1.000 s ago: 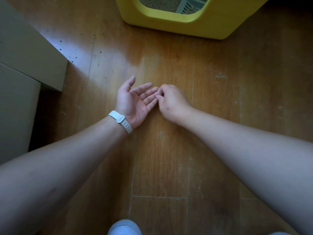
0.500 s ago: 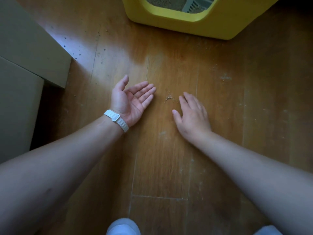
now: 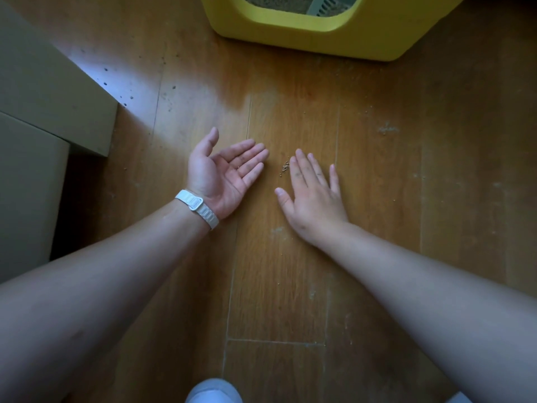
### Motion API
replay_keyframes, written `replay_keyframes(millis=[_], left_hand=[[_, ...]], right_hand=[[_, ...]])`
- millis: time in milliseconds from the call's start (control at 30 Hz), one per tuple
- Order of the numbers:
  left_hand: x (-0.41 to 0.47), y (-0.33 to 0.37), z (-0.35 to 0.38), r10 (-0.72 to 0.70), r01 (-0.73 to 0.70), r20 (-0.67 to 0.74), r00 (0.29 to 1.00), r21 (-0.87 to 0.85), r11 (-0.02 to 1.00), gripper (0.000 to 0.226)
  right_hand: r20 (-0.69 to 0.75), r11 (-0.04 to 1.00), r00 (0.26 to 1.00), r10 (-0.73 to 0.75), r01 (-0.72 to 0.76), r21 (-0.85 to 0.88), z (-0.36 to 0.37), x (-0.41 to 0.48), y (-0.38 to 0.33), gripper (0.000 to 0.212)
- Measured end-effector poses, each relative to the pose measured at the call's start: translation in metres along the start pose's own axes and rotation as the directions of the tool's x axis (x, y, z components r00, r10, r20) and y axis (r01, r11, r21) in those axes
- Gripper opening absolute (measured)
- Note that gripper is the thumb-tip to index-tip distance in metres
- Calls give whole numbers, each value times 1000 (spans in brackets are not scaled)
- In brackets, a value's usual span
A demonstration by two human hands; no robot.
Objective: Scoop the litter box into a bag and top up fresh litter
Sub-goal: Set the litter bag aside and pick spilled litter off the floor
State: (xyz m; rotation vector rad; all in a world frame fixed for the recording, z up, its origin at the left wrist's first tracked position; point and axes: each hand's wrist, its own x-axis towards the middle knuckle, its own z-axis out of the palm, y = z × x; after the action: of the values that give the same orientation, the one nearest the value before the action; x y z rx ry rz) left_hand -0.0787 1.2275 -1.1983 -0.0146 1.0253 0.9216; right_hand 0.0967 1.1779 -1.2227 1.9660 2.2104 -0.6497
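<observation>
A yellow litter box (image 3: 313,39) stands at the top of the view, with grey litter (image 3: 276,1) and a pale slotted scoop (image 3: 328,4) inside. On the wooden floor a small heap of spilled litter grains (image 3: 285,167) lies between my hands. My left hand (image 3: 225,177) lies palm up with fingers straight, a few grains stuck to them, and a white band on the wrist. My right hand (image 3: 312,193) lies flat, palm down, its fingertips beside the grains. Neither hand holds anything.
Cardboard boxes (image 3: 43,91) fill the left side, one edge reaching over the floor. Stray dark grains (image 3: 128,97) dot the sunlit patch by the box. A light shoe tip (image 3: 213,392) shows at the bottom edge.
My right hand let go of my left fingertips, moved right and flattened on the floor. A small heap of grains now shows between the hands. The left hand stays palm up.
</observation>
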Motion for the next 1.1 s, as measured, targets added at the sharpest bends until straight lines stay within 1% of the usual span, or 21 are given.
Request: replay_keyframes(millis=[67,133,167,233,267,367,467,600,767,833,967,1000,1100], left_hand=[[-1,1,-1,3,-3,-6,1000,9,1000,67],[-1,1,-2,4,-4,-10,1000,13,1000,67],[-2,1,-3,5,-5,-9,1000,13,1000,67],[-2,2,-3,5,-5,-6,1000,13,1000,67],[-2,2,-2,5,-5,-3,1000,14,1000,68],[-1,2,-1,7,-8,6,1000,15,1000,68],[0,2,1,6,-6,13,1000,14,1000,67],[1,1,3,1,-1,10,1000,15,1000,68],[3,-2,3,-15,15,6,1000,29,999,68],[6,-3,5,-17,17,5,1000,33,999,68],[10,-6,8,-24,24,6,1000,29,999,68],[10,-7,8,-26,26,8,1000,28,999,68],[10,-8,8,-28,27,11,1000,32,999,68]], right_hand=[[-20,1000,1000,12,-11,14,-5,7,8,68],[-36,1000,999,-17,17,-5,-8,14,15,68],[-67,998,996,-57,57,-6,-8,18,16,67],[-174,990,975,-139,144,12,-9,25,15,63],[-219,986,964,-152,163,35,-8,29,13,60],[-260,976,952,-163,194,99,-4,36,4,44],[-375,972,919,-122,187,141,4,40,2,27],[-463,955,884,-72,194,224,10,41,3,18],[-456,941,890,-11,163,296,10,41,0,9],[-452,941,892,-19,168,293,8,42,1,9],[-421,956,903,-86,195,221,3,45,7,7],[-401,962,910,-103,194,193,2,46,7,6],[-308,978,940,-149,186,93,-4,47,3,13]])
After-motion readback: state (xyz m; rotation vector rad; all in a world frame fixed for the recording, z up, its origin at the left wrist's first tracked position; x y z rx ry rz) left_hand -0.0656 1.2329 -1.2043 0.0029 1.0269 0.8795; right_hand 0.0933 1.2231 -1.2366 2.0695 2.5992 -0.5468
